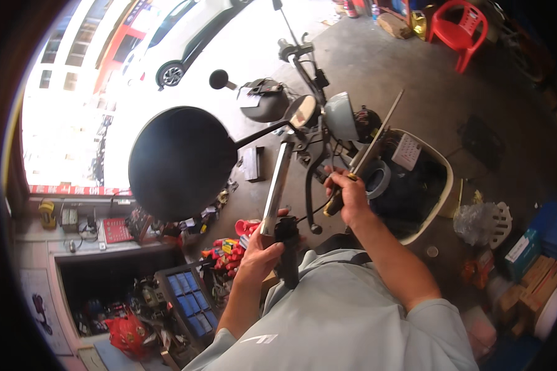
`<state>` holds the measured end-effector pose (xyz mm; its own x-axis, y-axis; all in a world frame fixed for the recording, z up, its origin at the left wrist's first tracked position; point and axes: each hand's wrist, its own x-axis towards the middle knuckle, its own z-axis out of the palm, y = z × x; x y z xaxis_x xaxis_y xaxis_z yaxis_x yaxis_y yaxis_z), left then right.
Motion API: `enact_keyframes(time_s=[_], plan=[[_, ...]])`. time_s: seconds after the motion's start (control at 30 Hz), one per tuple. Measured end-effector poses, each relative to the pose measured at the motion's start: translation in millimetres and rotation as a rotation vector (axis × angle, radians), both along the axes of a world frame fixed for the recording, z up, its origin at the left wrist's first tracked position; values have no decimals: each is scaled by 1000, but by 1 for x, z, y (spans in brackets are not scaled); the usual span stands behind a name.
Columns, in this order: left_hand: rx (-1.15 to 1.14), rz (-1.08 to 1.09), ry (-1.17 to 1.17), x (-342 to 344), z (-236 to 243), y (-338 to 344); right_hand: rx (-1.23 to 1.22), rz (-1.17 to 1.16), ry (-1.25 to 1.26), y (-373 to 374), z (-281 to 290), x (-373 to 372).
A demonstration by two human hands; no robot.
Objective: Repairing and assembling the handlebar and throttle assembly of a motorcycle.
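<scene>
My left hand (pixel 260 255) is closed around the end of a silver handlebar tube (pixel 278 182), thumb pressed against a black switch housing or grip (pixel 286 238) there. In my right hand (pixel 348 196) is a long-shafted screwdriver (pixel 377 133) with a yellow and black handle, its shaft pointing up and away to the right. Between the hands hangs a black brake lever (pixel 309 191) with a rounded end. A large round mirror (pixel 179 162) juts left from the handlebar on a dark stem. Beyond the bar sits a pale headlight shell (pixel 341 116).
To the right is a pale-rimmed tub-like body (pixel 447 185) with dark contents. Cardboard boxes (pixel 541 278) are stacked at lower right. A cluttered bench with a blue-celled parts tray (pixel 192 303) stands at lower left. A red plastic chair (pixel 458 31) is far right.
</scene>
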<state>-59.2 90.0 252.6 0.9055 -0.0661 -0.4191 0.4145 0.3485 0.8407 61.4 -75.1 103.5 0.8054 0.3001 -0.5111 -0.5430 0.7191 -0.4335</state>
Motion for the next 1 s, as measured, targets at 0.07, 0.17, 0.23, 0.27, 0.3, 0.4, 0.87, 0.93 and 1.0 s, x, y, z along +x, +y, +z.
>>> enact_keyframes(time_s=[0.07,0.17,0.23,0.27,0.3,0.4,0.87,0.93,1.0], plan=[[9,16,-15,-4,-3,4,22,40,-7,-4,0,-2],[31,32,-43,-11,-5,4,67,82,7,-6,8,-10],[47,52,-60,-16,-6,3,91,108,1,-3,6,-12],[57,57,-73,-18,-7,1,111,119,-1,-3,5,-13],[58,66,-74,-21,-7,-1,118,131,-19,-1,6,-13],[66,137,-82,-27,-10,-5,188,127,112,0,19,-13],[7,320,-242,-28,-3,-22,253,150,153,24,29,-4],[36,310,-268,-27,0,-21,251,155,138,26,29,-2],[34,331,-230,-24,7,-22,252,208,94,29,24,0]])
